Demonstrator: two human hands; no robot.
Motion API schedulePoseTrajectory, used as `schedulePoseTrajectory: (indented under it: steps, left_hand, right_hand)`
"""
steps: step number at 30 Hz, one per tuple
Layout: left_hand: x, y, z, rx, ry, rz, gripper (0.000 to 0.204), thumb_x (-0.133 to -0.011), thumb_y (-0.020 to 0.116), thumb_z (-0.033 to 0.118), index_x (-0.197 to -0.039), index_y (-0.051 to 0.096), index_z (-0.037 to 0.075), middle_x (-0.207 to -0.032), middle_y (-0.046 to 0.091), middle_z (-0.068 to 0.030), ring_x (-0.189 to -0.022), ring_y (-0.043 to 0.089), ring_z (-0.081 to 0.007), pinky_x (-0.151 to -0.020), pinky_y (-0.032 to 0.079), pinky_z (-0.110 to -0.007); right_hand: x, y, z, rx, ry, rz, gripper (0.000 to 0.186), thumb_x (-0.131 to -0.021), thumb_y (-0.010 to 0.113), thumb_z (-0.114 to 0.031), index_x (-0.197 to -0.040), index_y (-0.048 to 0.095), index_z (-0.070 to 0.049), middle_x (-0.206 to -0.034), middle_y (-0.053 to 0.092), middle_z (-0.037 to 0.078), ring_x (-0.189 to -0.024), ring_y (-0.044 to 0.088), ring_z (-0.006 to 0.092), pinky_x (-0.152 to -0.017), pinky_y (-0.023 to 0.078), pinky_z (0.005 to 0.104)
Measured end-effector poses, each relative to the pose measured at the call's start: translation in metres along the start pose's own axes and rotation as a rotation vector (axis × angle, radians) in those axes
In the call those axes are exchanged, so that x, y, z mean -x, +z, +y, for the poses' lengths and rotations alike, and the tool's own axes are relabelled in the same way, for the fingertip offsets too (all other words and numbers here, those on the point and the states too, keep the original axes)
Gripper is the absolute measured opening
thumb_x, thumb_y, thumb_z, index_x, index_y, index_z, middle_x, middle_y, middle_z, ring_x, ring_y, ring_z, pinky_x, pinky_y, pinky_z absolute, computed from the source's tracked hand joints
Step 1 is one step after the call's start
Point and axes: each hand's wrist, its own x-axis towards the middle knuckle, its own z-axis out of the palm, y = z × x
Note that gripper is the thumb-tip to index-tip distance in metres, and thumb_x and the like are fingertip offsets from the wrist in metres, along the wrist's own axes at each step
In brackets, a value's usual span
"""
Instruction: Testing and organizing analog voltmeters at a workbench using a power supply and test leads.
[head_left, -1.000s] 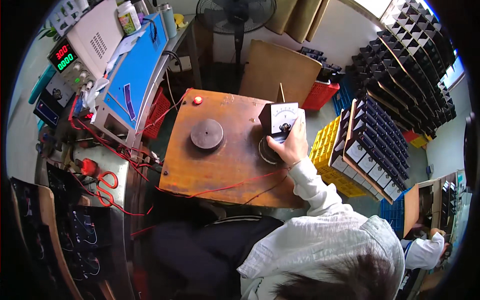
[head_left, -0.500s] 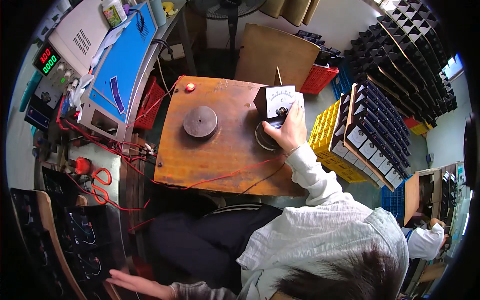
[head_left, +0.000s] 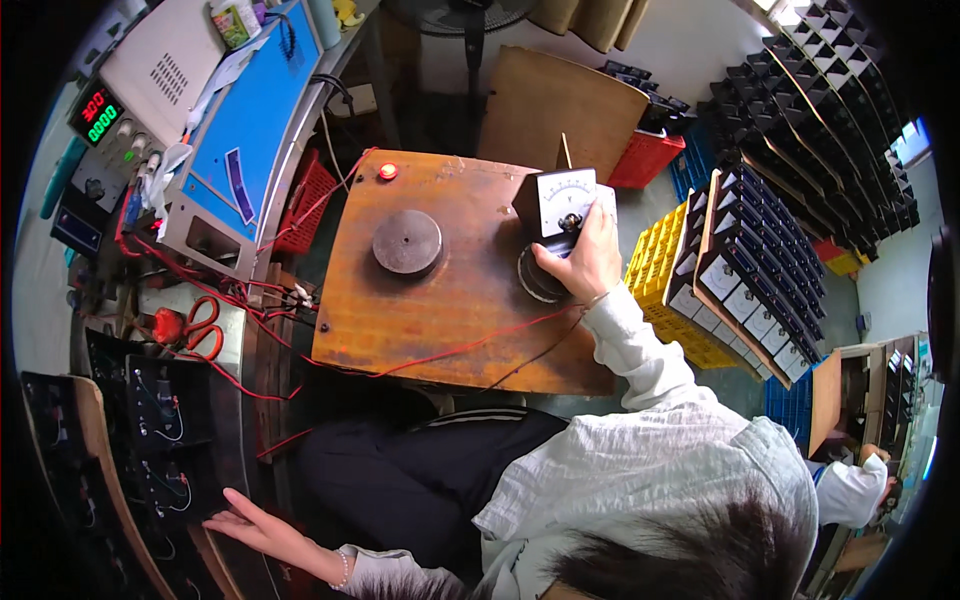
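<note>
Okay, the white-faced meter [head_left: 566, 190] is at the far right part of the wooden table [head_left: 450, 325], dial up and tilted toward the wearer. For a good hold: grip the housing sides, fingers off the dial window and centre knob, steady pressure, no twisting. The red lead [head_left: 480, 343] crosses the table close to the right wrist, so watch for snagging. At lower left, go gently: the black housings [head_left: 163, 485] have thin exposed wires, easy to catch with a fingertip.

Hands: right hand [head_left: 590, 258] is wrapped on the meter's right side, thumb at the lower front, fingers up along the edge, grasp firm-looking. A dark round piece [head_left: 537, 276] sits just below; can't tell whether the meter rests on it. Left hand [head_left: 262, 532] is spread, fingers extended, nothing visible in it, just beside the housings; contact unclear.
</note>
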Motion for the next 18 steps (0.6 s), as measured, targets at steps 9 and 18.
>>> schedulePoseTrajectory:
  steps: [9, 18]
  left_hand:
    - [0.036, -0.048, -0.028, 0.043, 0.296, 0.250, 0.069, -0.107, 0.060, 0.012, -0.163, 0.022, -0.004, -0.160, 0.043, -0.0258, -0.148, 0.043, -0.0361, -0.123, 0.035, -0.047]
    - [0.104, -0.092, -0.055, 0.055, 0.187, 0.260, 0.045, -0.099, 0.058, -0.005, -0.144, 0.050, -0.008, -0.144, 0.051, -0.0215, -0.137, 0.053, -0.0348, -0.119, 0.042, -0.046]
  right_hand:
    - [-0.006, 0.028, 0.040, 0.094, -0.206, 0.076, 0.111, -0.076, 0.090, -0.046, -0.151, 0.036, 0.016, -0.146, 0.048, 0.039, -0.138, 0.046, 0.0508, -0.119, 0.037, 0.0501]
    - [0.059, 0.020, -0.104, -0.462, -0.412, -0.009, 0.121, -0.071, 0.095, -0.028, -0.162, 0.024, 0.009, -0.152, 0.047, 0.029, -0.140, 0.048, 0.0393, -0.120, 0.036, 0.0466]
